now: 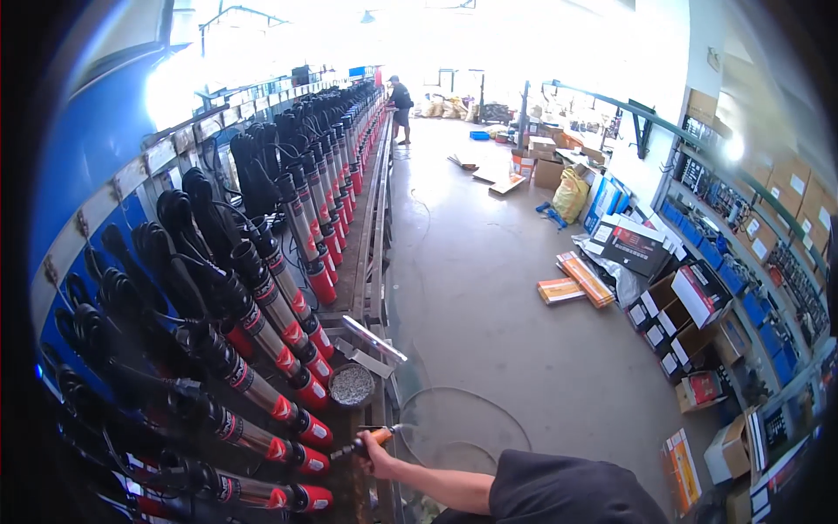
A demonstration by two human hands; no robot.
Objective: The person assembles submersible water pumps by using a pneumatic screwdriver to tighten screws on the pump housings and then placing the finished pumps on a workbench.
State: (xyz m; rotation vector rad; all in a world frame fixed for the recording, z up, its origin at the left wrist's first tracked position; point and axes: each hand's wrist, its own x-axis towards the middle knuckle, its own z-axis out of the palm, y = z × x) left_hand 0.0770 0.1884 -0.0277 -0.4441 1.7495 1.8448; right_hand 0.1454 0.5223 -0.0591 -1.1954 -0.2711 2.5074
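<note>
My right hand (376,458) is closed around an orange and black air screwdriver (381,434), its arm reaching in from the lower right. The tool's dark front end points left, close to the red lower end of a tube-shaped pump (312,460); whether it touches cannot be made out. More pumps with steel bodies, black tops and red ends, such as this neighbouring pump (313,428), lean in a long row. A thin hose (515,417) loops over the floor near the tool. A round bowl of small metal parts (352,385) sits just beyond my hand. My left hand is out of view.
Black cable bundles (175,210) hang above the pumps. A metal rail (375,253) edges the bench. Flat orange and white cartons (587,278) and opened boxes (676,327) lie on the floor at right, beside shelves (742,288). Another person (400,100) stands far along the bench.
</note>
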